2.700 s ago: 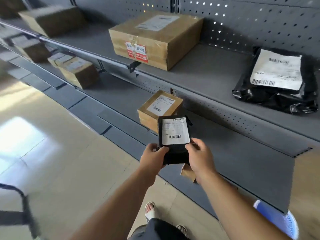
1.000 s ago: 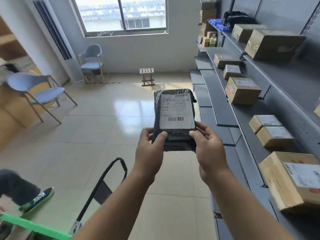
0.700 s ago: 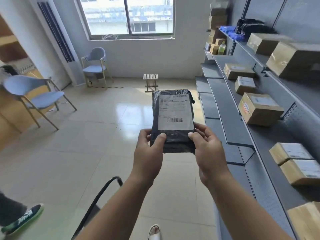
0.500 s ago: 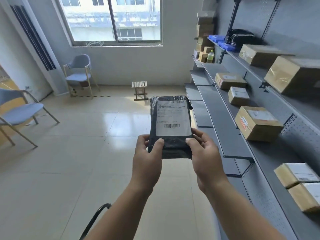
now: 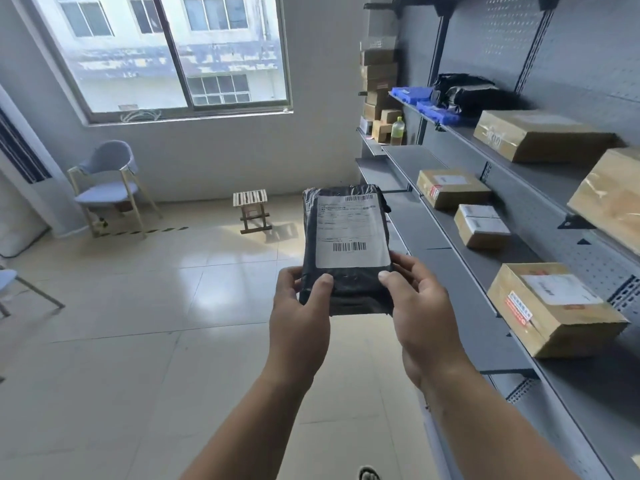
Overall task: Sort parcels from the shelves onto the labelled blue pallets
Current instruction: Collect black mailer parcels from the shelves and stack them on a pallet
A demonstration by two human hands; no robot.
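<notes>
Both hands — left hand point(image 5: 300, 306) and right hand point(image 5: 420, 303) — pinch the black parcel point(image 5: 346, 251) by its lower corners, thumbs on top; best keep the label point(image 5: 349, 233) facing up and readable — no blue pallet shows yet.

Two bare arms and one shoe tip in view.
The left forearm point(image 5: 249, 420) and right forearm point(image 5: 485, 420) run uncovered from the lower frame edge to the wrists; the left grip point(image 5: 301, 317) and right grip point(image 5: 426, 306) are bare too, thumbnails short and plain. At the bottom edge, the toe of a dark shoe point(image 5: 369, 474) with pale marks, too cropped to tell its kind.
</notes>
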